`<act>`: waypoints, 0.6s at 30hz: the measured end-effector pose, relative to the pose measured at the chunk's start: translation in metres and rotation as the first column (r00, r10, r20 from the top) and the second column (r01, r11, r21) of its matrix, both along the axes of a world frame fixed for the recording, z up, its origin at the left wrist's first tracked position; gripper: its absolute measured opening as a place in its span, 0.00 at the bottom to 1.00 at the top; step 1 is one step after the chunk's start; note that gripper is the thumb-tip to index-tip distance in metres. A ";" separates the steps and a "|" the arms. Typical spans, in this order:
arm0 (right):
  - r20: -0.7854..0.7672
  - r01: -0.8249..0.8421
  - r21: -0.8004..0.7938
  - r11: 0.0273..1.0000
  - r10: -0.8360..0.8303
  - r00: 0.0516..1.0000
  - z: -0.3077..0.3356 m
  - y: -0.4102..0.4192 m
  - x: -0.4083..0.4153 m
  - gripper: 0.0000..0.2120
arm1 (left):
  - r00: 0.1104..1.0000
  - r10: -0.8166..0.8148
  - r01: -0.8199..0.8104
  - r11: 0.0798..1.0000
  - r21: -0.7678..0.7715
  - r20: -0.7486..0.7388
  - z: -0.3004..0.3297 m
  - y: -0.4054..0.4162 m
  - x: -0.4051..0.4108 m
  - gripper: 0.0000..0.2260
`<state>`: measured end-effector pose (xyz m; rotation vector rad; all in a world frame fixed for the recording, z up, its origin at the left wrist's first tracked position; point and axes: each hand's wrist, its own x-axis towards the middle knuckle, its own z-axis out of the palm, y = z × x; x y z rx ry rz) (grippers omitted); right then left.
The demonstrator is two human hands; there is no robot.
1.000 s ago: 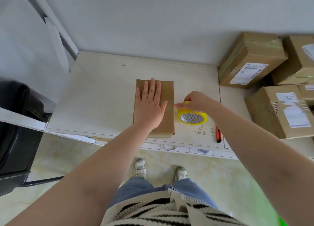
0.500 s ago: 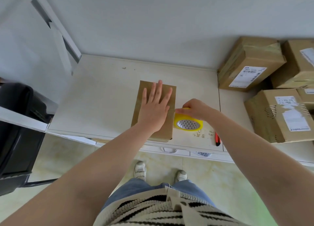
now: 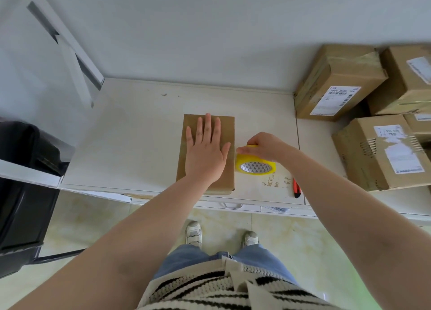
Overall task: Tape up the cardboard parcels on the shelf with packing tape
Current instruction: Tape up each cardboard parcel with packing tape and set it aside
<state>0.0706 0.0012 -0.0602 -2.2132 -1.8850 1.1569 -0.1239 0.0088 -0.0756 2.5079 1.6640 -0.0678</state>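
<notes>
A flat cardboard parcel (image 3: 207, 154) lies at the centre of the frame on the white shelf (image 3: 140, 132), its near end at the shelf's front edge. The left hand (image 3: 206, 152) presses flat on it, fingers straight and spread. Just right of the parcel, touching its right edge, the right hand (image 3: 265, 146) grips a yellow roll of packing tape (image 3: 255, 166), fingers curled over its top. A red utility knife (image 3: 296, 188) lies further right near the front edge. Labelled cardboard boxes (image 3: 382, 151) crowd the right of the frame, well apart from the parcel.
</notes>
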 end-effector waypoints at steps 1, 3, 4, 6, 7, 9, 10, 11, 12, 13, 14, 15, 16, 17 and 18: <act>0.006 0.010 0.004 1.000 -0.010 1.000 0.000 -0.001 0.001 0.27 | 1.000 0.000 0.000 1.000 0.000 0.000 0.000 0.000 -0.001 0.31; 0.003 0.051 0.022 0.998 -0.051 0.999 -0.003 -0.004 0.002 0.28 | 1.000 -0.007 0.007 1.000 0.000 -0.009 0.001 0.000 -0.001 0.32; -0.018 0.087 0.029 0.996 -0.086 0.996 -0.005 -0.006 0.003 0.28 | 1.000 -0.010 0.010 1.000 -0.001 -0.015 0.002 0.000 -0.001 0.32; -0.108 0.181 0.047 0.982 -0.175 0.979 -0.006 -0.011 0.003 0.24 | 0.999 -0.017 0.018 1.000 0.007 -0.030 0.003 0.000 -0.001 0.33; -0.153 0.241 0.074 0.968 -0.227 0.962 -0.005 -0.014 0.004 0.22 | 0.999 -0.019 0.019 1.000 0.012 -0.027 0.003 -0.001 -0.001 0.34; -0.190 0.412 0.172 0.895 -0.381 0.905 -0.005 -0.022 0.012 0.20 | 1.000 -0.020 0.020 1.000 -0.003 0.001 0.003 0.000 -0.002 0.38; -0.181 0.519 0.230 0.823 -0.487 0.854 -0.007 -0.030 0.018 0.19 | 1.000 -0.020 0.020 1.000 -0.019 0.014 0.002 0.000 -0.001 0.39; -0.151 0.615 0.278 0.738 -0.599 0.786 -0.011 -0.039 0.025 0.18 | 1.000 -0.020 0.021 0.999 -0.030 0.021 0.002 0.001 -0.001 0.40; -0.096 0.687 0.301 0.662 -0.696 0.712 -0.016 -0.051 0.032 0.16 | 1.000 -0.020 0.020 0.999 -0.032 0.019 0.001 0.001 0.000 0.40; -0.027 0.733 0.294 0.613 -0.761 0.648 -0.023 -0.062 0.037 0.15 | 1.000 -0.018 0.018 0.999 -0.028 0.012 0.002 0.001 0.001 0.40; 0.048 0.760 0.262 0.595 -0.795 0.605 -0.029 -0.073 0.041 0.16 | 1.000 -0.015 0.015 1.000 -0.022 0.001 0.002 0.001 0.001 0.40; 0.104 0.777 0.219 0.590 -0.806 0.583 -0.037 -0.082 0.042 0.17 | 1.000 -0.013 0.013 1.000 -0.019 -0.006 0.002 0.002 0.001 0.40; 0.128 0.789 0.181 0.587 -0.809 0.573 -0.043 -0.089 0.043 0.18 | 1.000 -0.013 0.013 1.000 -0.014 -0.009 0.002 0.001 0.001 0.41; 0.127 0.799 0.160 0.580 -0.815 0.566 -0.048 -0.095 0.042 0.17 | 1.000 -0.014 0.014 1.000 -0.010 -0.011 0.002 0.002 0.001 0.41; 0.111 0.810 0.151 0.567 -0.824 0.556 -0.050 -0.097 0.042 0.16 | 1.000 -0.016 0.016 1.000 -0.007 -0.012 0.002 0.002 0.001 0.41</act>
